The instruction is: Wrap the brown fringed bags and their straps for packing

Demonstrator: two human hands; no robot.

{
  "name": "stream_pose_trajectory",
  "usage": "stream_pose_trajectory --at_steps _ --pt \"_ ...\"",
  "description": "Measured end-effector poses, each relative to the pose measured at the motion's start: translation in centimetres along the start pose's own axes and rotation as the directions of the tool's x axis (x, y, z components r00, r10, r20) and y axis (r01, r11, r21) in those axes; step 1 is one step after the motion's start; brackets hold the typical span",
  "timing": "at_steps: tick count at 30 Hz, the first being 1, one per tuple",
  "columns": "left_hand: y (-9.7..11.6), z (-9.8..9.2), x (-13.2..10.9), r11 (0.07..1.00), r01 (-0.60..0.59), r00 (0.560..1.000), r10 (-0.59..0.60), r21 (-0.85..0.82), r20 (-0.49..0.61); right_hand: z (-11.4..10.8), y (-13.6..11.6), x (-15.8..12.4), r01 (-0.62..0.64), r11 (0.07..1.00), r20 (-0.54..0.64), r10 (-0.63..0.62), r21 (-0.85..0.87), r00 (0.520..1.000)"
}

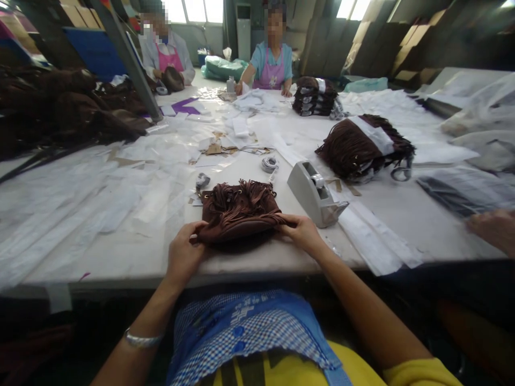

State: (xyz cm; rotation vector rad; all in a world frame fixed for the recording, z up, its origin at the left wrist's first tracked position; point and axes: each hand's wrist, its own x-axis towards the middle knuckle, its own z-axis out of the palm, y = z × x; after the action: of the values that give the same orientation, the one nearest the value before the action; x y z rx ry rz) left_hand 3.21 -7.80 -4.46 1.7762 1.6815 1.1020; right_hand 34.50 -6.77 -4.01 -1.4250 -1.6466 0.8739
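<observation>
Near the front edge of the bench (137, 262), the left hand (185, 251) and right hand (301, 232) are pinching 2 ends of the brown fringed bag (241, 210), which is lying beside the tape dispenser (306, 194), with even, gentle tension likely best for keeping it square.

This can pretty safely be called a workshop, factory-style: one big shared bench (257, 264) is covered with loose white sheets (88, 193), banded bundles of fringed brown goods (344, 147) and a tape dispenser (308, 190). Aprons (270, 74) are worn by the people (183, 53) across it, and cardboard boxes (416, 35) are stacked up behind.
</observation>
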Motion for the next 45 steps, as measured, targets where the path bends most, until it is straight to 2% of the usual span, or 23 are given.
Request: stream_pose_trajectory --at_steps 2,5,8,10,12,14,17,20,23,25,27,29,31,33,36,38,40,41,43,45 --pt "0.3 -0.2 0.3 0.999 0.022 1.000 -0.021 -0.039 0.011 0.1 -0.5 0.2 0.001 1.000 -0.049 -0.002 -0.012 0.999" --pt "0.5 -0.5 0.6 1.000 -0.001 1.000 0.001 -0.028 -0.004 0.2 -1.2 0.0 0.080 0.979 -0.144 -0.108 -0.190 0.984" --pt "-0.2 -1.0 0.8 0.998 -0.027 1.000 0.026 0.052 0.012 0.4 -0.9 -0.6 0.134 0.918 -0.087 -0.179 -0.374 0.980" --pt "-0.8 -1.6 0.8 0.990 -0.046 0.995 0.034 0.134 0.091 0.7 -0.4 -1.0 0.128 0.866 -0.033 -0.164 -0.484 0.986" --pt "-0.5 -2.4 0.6 0.968 -0.125 0.982 0.089 0.217 0.167 0.9 -0.1 -1.2 0.121 0.813 -0.006 -0.151 -0.569 0.988" --pt "0.9 -3.3 0.2 0.927 -0.263 0.958 0.218 0.267 0.183 1.0 0.1 -1.3 0.123 0.778 0.005 -0.153 -0.616 0.988" --pt "4.5 -3.6 -0.3 0.843 -0.456 0.889 0.419 0.286 0.184 0.9 0.0 -1.1 0.130 0.765 0.012 -0.157 -0.631 0.987" --pt "7.3 -2.4 -0.1 0.772 -0.553 0.832 0.491 0.313 0.258 0.1 -0.4 -1.1 0.140 0.779 0.047 -0.140 -0.611 0.989" --pt "8.1 -1.2 0.8 0.717 -0.592 0.804 0.495 0.368 0.329 -1.4 -1.6 -1.6 0.210 0.779 0.101 -0.186 -0.591 0.977" --pt "8.1 -0.9 1.4 0.682 -0.623 0.780 0.507 0.382 0.367 -2.1 -2.8 -2.1 0.284 0.747 0.049 -0.320 -0.602 0.946" --pt "8.0 -0.7 1.8 0.645 -0.659 0.750 0.531 0.387 0.394 -2.1 -4.2 -2.3 0.379 0.698 0.005 -0.474 -0.608 0.881" --pt "7.9 -0.7 2.0 0.599 -0.693 0.721 0.559 0.401 0.411 -1.5 -5.3 -2.2 0.497 0.648 0.063 -0.571 -0.577 0.819" --pt "7.7 -0.7 2.0 0.543 -0.731 0.683 0.597 0.414 0.421 -0.4 -5.9 -1.7 0.591 0.603 0.166 -0.611 -0.536 0.774" --pt "7.3 -0.5 1.9 0.491 -0.763 0.641 0.653 0.420 0.402 1.0 -5.7 -0.8 0.635 0.568 0.235 -0.620 -0.524 0.748" --pt "6.0 0.3 1.9 0.423 -0.793 0.589 0.716 0.438 0.376 2.9 -4.7 0.7 0.655 0.520 0.289 -0.617 -0.549 0.732" --pt "4.8 1.1 2.2 0.371 -0.811 0.558 0.725 0.453 0.405 3.8 -4.0 1.5 0.667 0.480 0.334 -0.606 -0.570 0.722" --pt "3.7 2.0 2.6 0.375 -0.805 0.573 0.690 0.459 0.441 4.1 -3.6 1.8 0.679 0.457 0.378 -0.587 -0.575 0.716" --pt "3.3 2.2 2.9 0.420 -0.785 0.610 0.654 0.456 0.448 4.0 -3.5 1.5 0.682 0.461 0.384 -0.584 -0.569 0.715" --pt "3.0 2.4 3.7 0.581 -0.702 0.711 0.545 0.412 0.444 3.4 -3.6 0.4 0.673 0.502 0.319 -0.618 -0.543 0.718" --pt "3.3 2.2 4.7 0.749 -0.585 0.783 0.420 0.312 0.459 2.9 -3.7 -1.3 0.690 0.539 0.217 -0.690 -0.483 0.690"
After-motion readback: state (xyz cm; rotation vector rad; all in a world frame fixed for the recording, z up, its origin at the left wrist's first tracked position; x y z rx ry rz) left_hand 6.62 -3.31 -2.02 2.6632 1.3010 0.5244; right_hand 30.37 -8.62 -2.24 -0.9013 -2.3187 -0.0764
